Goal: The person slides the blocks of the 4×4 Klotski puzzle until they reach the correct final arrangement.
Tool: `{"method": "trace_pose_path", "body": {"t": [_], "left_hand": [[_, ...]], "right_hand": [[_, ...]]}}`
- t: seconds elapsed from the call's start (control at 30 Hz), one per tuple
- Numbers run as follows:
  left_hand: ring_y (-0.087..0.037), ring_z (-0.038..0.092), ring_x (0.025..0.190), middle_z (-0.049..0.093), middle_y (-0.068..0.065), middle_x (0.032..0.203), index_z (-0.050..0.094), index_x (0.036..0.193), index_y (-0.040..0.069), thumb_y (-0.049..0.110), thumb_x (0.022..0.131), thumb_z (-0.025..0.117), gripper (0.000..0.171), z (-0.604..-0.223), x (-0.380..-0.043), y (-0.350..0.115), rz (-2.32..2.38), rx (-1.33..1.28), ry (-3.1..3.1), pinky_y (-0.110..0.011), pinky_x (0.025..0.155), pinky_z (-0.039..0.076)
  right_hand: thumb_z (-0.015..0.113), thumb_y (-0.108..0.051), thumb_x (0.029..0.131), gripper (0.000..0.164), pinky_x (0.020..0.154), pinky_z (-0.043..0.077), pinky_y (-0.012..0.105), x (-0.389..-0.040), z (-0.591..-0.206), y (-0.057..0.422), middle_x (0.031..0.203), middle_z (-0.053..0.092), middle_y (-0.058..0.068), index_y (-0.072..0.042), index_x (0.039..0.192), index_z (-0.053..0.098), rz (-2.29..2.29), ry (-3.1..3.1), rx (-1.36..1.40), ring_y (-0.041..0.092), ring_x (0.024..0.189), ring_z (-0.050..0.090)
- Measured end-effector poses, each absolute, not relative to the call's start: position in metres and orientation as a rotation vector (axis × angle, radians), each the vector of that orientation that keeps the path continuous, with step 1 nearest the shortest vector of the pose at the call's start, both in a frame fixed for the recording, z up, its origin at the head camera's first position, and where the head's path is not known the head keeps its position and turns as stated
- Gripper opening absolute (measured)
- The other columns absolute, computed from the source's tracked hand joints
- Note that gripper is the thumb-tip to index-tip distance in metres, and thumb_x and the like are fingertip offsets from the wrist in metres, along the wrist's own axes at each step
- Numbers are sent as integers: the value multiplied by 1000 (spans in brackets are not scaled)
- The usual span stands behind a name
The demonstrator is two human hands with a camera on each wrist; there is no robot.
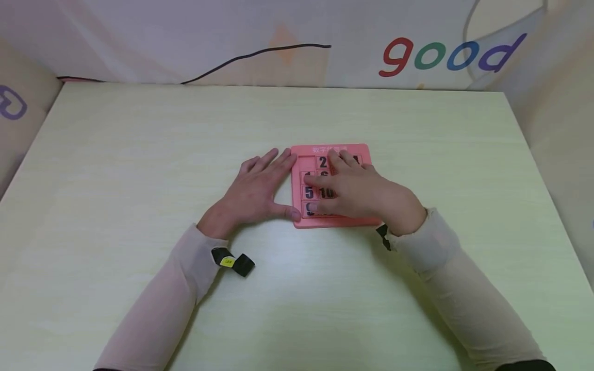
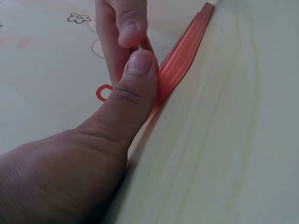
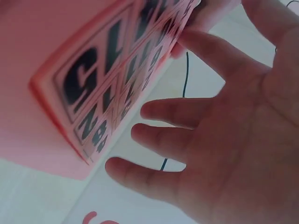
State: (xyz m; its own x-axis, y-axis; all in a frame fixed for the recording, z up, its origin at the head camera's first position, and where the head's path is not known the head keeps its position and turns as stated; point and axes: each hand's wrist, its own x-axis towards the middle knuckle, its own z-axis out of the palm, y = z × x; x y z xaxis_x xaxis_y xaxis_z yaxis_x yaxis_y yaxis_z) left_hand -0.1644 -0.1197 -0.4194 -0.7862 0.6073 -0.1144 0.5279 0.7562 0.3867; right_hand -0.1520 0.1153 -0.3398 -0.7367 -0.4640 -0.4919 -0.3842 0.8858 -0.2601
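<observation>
A pink sliding number puzzle (image 1: 334,222) lies flat on the table, with black numbers on its square tiles and a bare slot (image 1: 306,163) at its top left. My left hand (image 1: 252,193) rests against its left side, thumb at the lower corner and fingers extended near the upper one. In the left wrist view, the thumb (image 2: 135,88) lies along the board's pink edge (image 2: 182,60). Over the tiles spreads my right hand (image 1: 362,190), hiding many of them. Its index fingertip is at the leftmost column; the right wrist view shows the other fingers (image 3: 173,112) straight, apart from the tiles.
The pale table (image 1: 139,154) reaches back to a white printed cloth (image 1: 209,31) with coloured letters and a dark line. Cloth also rises on both sides. A black wrist strap (image 1: 232,261) with a small block sits on the left sleeve.
</observation>
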Motion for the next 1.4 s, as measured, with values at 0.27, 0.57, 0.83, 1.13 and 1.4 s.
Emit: {"method": "trace_pose_path", "body": {"t": [0.27, 0.57, 0.83, 1.13, 1.4], "left_hand": [[-19, -6, 154, 3, 4, 169, 7, 164, 20, 85, 78, 56, 119, -417, -166, -110, 465, 912, 2702, -47, 121, 4], [-21, -6, 154, 2, 2, 169, 6, 164, 18, 84, 78, 56, 119, -416, -168, -113, 425, 911, 2710, -47, 120, 5], [-22, -4, 154, 4, 1, 169, 8, 164, 18, 82, 79, 58, 118, -416, -166, -119, 450, 897, 2717, -49, 120, 5], [-21, -5, 154, 4, 2, 169, 7, 164, 18, 83, 79, 58, 118, -418, -166, -118, 455, 887, 2714, -48, 121, 5], [-21, -6, 154, 3, 2, 169, 7, 164, 17, 83, 79, 57, 119, -416, -166, -118, 455, 890, 2708, -47, 120, 4]], "right_hand": [[59, -55, 97, 72, 109, 10, 76, -153, -343, 116, 165, 1, 27, -31, 160, 32, -111, 2565, -531, 50, 149, -4], [57, -63, 95, 81, 109, 9, 77, -158, -348, 108, 165, -4, 28, -32, 162, 24, -70, 2573, -475, 50, 149, -8], [59, -60, 95, 80, 110, 9, 76, -156, -343, 105, 166, -1, 26, -34, 162, 23, -120, 2547, -513, 49, 149, -5], [63, -56, 95, 63, 110, 13, 75, -139, -330, 118, 166, 8, 23, -33, 152, 48, -164, 2438, -674, 48, 150, -4], [59, -60, 95, 73, 109, 12, 76, -149, -339, 117, 165, 6, 28, -34, 158, 35, -126, 2518, -590, 50, 149, -4]]}}
